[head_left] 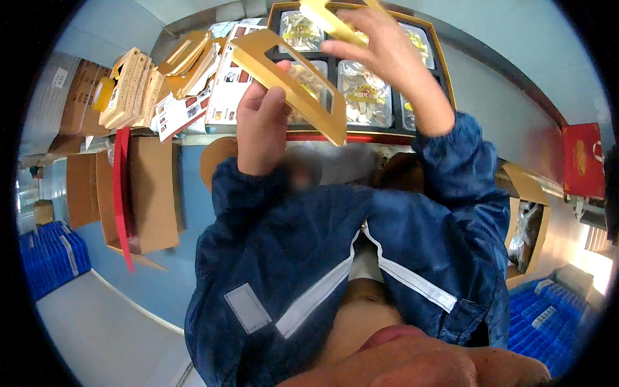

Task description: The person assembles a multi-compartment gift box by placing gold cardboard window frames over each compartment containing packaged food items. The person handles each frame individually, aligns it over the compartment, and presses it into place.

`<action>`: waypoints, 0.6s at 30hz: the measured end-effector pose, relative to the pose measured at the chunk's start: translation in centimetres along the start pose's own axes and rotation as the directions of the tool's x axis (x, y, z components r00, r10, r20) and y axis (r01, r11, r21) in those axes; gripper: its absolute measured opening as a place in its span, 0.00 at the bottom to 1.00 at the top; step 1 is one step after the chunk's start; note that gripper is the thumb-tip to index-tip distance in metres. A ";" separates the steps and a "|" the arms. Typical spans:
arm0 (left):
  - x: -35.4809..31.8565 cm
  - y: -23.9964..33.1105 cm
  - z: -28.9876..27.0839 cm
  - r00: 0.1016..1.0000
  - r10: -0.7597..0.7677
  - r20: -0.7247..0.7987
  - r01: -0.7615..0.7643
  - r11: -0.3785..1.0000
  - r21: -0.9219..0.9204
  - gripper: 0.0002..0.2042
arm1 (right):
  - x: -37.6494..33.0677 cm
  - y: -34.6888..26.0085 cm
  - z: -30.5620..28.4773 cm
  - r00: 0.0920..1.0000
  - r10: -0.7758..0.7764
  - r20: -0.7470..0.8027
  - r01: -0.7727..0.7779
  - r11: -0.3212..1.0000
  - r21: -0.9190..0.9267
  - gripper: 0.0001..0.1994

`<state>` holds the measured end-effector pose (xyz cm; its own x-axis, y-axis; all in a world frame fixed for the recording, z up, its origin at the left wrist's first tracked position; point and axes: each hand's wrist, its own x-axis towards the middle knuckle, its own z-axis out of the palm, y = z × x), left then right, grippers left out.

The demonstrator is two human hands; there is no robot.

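Observation:
My left hand [263,119] grips a gold card frame [255,49] with a cut-out window, thumb on its face, tilted above the near left part of a box. Farther up and to the right, my right hand [387,48] holds another gold card piece [330,22], partly cut off by the top of the view. Beneath both hands lies a large gold-rimmed box [445,74] with dark compartments. Clear sealed packets of pale dried food [365,97] fill the compartments that show; my hands and the frame cover some of them.
Left of the box lie printed sheets [225,93], a pile of gold card frames [184,58], cream cartons [126,90] and a yellow tape roll [103,93]. A cardboard box [153,193] with a red strip stands lower left. Blue crates [55,255] and a red box [583,158] flank the area.

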<state>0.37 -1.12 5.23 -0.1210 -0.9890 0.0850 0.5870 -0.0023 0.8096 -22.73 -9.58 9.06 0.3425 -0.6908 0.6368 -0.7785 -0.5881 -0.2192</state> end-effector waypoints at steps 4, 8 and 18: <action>0.0 -0.1 -0.7 1.000 0.005 0.017 -0.006 0.998 0.060 0.20 | -2.3 -7.9 -2.9 0.893 0.049 0.447 -0.332 0.743 0.581 0.24; -0.2 -0.3 0.1 0.999 0.009 -0.031 -0.008 0.999 0.037 0.20 | -2.6 -8.3 -2.8 0.824 0.157 0.545 -0.520 0.592 0.615 0.20; -0.3 -0.2 0.4 0.998 0.027 0.053 -0.028 0.999 0.018 0.22 | -3.1 -7.1 -3.0 0.797 0.137 0.588 -0.596 0.333 0.731 0.15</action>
<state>-0.08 -0.81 5.28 -0.1478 -0.9795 0.1372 0.5758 0.0276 0.8171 -19.78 -2.01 10.89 0.4756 -0.8786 0.0431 -0.0795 -0.0918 -0.9926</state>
